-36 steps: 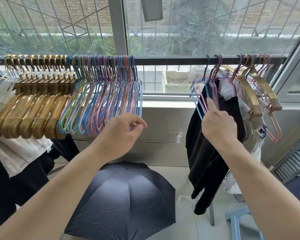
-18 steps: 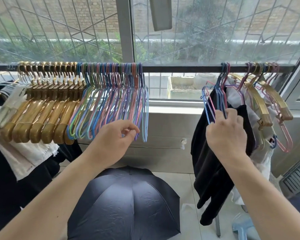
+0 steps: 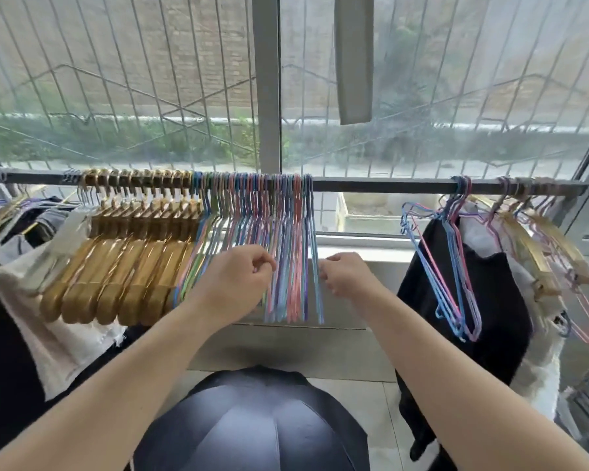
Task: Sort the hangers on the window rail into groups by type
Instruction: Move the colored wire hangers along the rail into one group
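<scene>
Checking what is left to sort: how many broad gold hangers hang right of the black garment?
2: one broad gold hanger beside the black garment, another gold hanger further right, near the window frame. Thin pastel wire hangers cross them, so more may be hidden.

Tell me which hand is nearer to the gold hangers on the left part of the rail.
The left hand. It sits among the coloured wire hangers, just right of the gold hangers. The right hand is farther right, at the wire group's outer edge.
</scene>
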A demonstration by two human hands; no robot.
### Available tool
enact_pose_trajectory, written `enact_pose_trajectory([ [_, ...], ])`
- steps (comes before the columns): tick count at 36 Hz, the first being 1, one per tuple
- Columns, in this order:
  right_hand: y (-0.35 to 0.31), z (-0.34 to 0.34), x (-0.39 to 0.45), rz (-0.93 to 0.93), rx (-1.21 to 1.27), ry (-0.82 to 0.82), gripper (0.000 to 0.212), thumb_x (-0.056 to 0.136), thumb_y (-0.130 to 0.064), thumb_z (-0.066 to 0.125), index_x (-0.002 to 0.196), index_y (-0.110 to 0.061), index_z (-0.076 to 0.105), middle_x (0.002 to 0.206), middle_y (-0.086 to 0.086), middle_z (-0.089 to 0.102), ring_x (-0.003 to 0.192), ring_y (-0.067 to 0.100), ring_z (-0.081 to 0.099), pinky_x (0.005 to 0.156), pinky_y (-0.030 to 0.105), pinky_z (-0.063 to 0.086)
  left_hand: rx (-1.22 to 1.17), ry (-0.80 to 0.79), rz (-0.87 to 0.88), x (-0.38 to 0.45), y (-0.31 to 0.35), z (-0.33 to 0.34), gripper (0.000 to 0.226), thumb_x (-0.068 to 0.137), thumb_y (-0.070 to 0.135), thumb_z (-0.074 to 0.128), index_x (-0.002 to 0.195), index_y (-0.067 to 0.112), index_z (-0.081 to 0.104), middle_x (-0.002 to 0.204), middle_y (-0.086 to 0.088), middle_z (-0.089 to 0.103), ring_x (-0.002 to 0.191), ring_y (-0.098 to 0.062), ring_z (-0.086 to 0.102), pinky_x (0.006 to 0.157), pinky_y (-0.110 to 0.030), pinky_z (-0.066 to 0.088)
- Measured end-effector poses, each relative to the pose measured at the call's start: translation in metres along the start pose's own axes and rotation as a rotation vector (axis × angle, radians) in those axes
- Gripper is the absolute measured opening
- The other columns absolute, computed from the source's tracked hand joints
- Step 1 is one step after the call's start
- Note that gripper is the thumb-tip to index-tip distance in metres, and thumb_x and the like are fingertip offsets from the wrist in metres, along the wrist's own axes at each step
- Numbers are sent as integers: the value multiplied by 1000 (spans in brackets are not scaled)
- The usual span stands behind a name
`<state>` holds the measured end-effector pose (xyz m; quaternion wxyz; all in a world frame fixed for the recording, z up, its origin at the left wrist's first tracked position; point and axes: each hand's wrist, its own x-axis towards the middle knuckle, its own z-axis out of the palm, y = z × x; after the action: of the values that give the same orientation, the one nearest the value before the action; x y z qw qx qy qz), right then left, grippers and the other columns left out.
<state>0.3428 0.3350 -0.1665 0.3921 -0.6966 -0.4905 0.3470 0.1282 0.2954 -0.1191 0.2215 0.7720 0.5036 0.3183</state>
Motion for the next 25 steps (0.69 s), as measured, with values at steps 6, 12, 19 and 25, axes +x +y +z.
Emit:
enact_pose_trajectory([
  [6, 1, 20, 3, 67, -55, 16, 12, 75, -16, 54, 66, -20, 47, 66, 8, 44, 67, 21, 41, 64, 37, 32, 24, -51, 1, 8, -15, -22, 21, 105, 15, 51, 99, 18, 72, 74, -2, 70, 39, -3, 46, 43, -17, 35],
  [12, -2, 37, -4, 74, -134, 94, 17, 86, -14, 59, 70, -10, 63, 67, 10, 55, 64, 22, 47, 63, 34, 39, 16, -79, 53, 4, -22, -49, 22, 105, 13, 52, 97, 17, 71, 79, -1, 70, 40, 0, 48, 44, -15, 37],
  [19, -17, 38, -35, -11, -130, 323, 38, 91, -12, 52, 56, -17, 39, 52, -1, 40, 53, 19, 35, 54, 31, 29, -17, -104, 95, -12, -40, -75, 19, 104, 9, 54, 98, 12, 71, 78, -4, 69, 41, 1, 49, 42, -17, 38],
  [25, -25, 19, -50, -61, -312, 474, 44, 100, -18, 48, 56, -15, 42, 56, 0, 45, 51, 17, 41, 49, 29, 27, -27, -115, 119, -16, -48, -87, 20, 104, 11, 55, 97, 19, 71, 72, -5, 69, 41, -4, 44, 42, -20, 34],
])
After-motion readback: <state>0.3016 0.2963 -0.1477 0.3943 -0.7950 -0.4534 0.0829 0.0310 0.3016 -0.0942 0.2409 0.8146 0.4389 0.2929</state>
